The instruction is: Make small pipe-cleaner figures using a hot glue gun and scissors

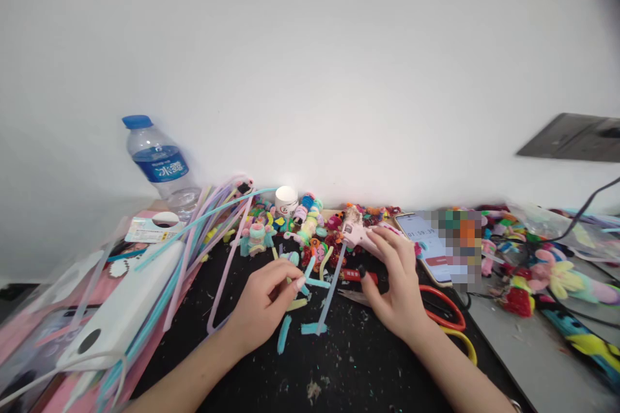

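My left hand [266, 297] pinches a short light-blue pipe cleaner piece [310, 267] between thumb and fingertips. At the back of the black mat [349, 361], a pale pink hot glue gun [357, 235] has its nozzle end at the upper left. The fingers of my right hand [394, 277] lie over its handle, while the thumb stands apart, lower down. Below the gun runs a long pale blue-grey strip [332, 287]. Short blue pipe cleaner pieces [284, 334] are scattered near my left hand. Red-and-yellow-handled scissors [443, 310] lie partly under my right wrist.
Colourful fuzzy figures [310, 219] crowd the mat's back edge, beside a white paper roll [287, 200]. Long pipe cleaners [194, 245], a white device [121, 310] and a water bottle [162, 164] are on the left. On the right are a phone [429, 248] and a dark cable [581, 206].
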The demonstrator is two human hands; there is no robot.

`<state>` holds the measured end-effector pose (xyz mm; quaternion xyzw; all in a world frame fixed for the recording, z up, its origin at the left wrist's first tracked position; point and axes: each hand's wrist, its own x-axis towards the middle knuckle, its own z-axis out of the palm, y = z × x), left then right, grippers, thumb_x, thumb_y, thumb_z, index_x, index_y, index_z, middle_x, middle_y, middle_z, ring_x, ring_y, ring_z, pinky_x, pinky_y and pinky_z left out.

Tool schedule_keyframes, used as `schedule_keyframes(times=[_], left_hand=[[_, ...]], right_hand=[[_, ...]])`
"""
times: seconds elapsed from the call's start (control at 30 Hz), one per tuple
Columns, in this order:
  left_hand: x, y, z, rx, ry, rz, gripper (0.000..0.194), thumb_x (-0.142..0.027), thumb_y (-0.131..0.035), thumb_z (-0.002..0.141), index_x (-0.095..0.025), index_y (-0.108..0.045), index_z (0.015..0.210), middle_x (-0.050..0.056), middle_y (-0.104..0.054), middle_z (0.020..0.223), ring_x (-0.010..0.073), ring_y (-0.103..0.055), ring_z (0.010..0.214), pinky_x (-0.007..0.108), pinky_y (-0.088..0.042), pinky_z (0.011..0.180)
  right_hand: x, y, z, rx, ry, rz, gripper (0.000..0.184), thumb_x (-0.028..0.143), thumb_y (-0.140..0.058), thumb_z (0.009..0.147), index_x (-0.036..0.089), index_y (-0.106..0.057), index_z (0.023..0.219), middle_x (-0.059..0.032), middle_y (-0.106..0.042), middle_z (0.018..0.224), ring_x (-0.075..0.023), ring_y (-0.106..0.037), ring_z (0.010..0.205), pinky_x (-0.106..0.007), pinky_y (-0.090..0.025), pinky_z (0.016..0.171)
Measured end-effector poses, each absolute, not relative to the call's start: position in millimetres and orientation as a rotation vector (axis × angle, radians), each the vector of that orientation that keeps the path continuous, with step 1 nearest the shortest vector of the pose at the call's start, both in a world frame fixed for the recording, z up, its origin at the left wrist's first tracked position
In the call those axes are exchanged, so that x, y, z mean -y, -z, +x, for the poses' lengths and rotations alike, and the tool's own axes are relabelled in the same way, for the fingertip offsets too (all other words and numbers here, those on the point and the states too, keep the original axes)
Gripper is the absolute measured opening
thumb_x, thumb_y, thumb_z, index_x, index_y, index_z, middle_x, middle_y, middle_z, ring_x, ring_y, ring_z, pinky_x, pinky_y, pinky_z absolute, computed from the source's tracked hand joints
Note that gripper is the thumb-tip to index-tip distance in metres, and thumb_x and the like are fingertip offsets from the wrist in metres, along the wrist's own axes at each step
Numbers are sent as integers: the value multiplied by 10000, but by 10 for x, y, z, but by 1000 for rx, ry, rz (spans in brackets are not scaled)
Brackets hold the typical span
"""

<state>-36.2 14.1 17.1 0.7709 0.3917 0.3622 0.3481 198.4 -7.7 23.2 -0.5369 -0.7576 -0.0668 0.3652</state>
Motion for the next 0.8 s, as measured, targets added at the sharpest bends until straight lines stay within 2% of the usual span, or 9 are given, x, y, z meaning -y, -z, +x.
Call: schedule_keyframes(times=[0.1, 0.2, 0.4, 0.8], left_hand=[[-118, -183, -335, -979, -867, 2016, 191, -232, -445, 881, -177, -571, 748, 25, -548, 737, 136, -502, 653, 241, -381, 573], [-96, -197, -317, -938, -829, 2035, 169, -209, -444, 880, -179, -570, 771, 15, -533, 739, 125, -493, 641, 235, -375, 570], [-73, -197, -303, -912, -806, 2030, 176, -215, -431, 888, -180, -566, 781, 17, -522, 750, 129, -495, 660, 240, -383, 591], [-97, -187, -300, -902, -772, 2001, 183, -226, -420, 898, -172, -570, 809, 14, -515, 766, 124, -485, 677, 239, -371, 613]], right_hand=[[190, -286, 1852, 2138, 143, -1215, 620, 267, -573, 771, 221, -343, 1345, -127, -381, 1304, -323, -339, 1213, -500, -314, 989], [250, -287, 1736, 2288, 144, -1205, 547, 284, -579, 811, 231, -399, 1326, -113, -381, 1337, -318, -310, 1224, -477, -326, 989], [233, -270, 1696, 2275, 176, -1222, 368, 234, -541, 864, 220, -515, 1231, -93, -493, 1272, -286, -360, 1174, -450, -370, 956], [226, -194, 1752, 2154, 122, -1163, 193, 174, -564, 851, 191, -599, 1040, -100, -533, 1193, -273, -420, 1131, -439, -402, 924]])
